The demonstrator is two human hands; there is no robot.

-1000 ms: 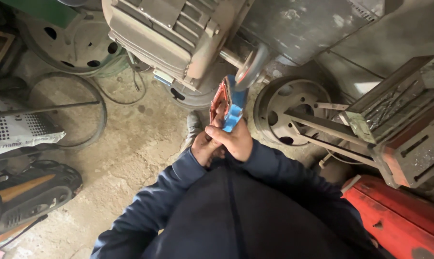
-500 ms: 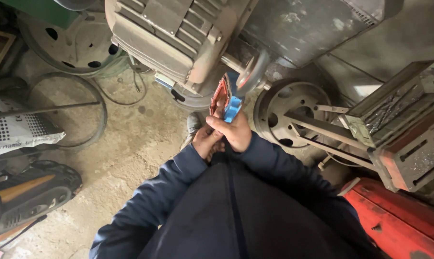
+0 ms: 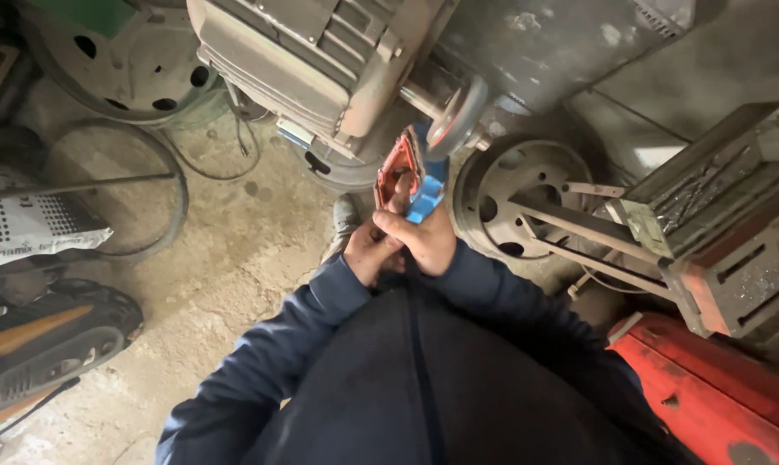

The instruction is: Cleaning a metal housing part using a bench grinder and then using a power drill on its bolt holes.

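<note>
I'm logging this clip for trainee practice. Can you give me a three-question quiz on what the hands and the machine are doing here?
1. True or false: both hands hold the red and blue tool.
2. What does the tool's top end meet? A) grinding wheel B) wheel rim C) printed sack
3. Which colour is the floor machine at lower right?

Key: 1 true: left hand and right hand grip it. 2 A. 3 red.

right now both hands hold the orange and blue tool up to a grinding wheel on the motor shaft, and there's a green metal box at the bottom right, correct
Not quite: the metal box at the bottom right is red, not green, as the head view shows. The rest stands: the left hand and right hand hold the orange and blue tool up to the grinding wheel on the motor shaft.
</note>
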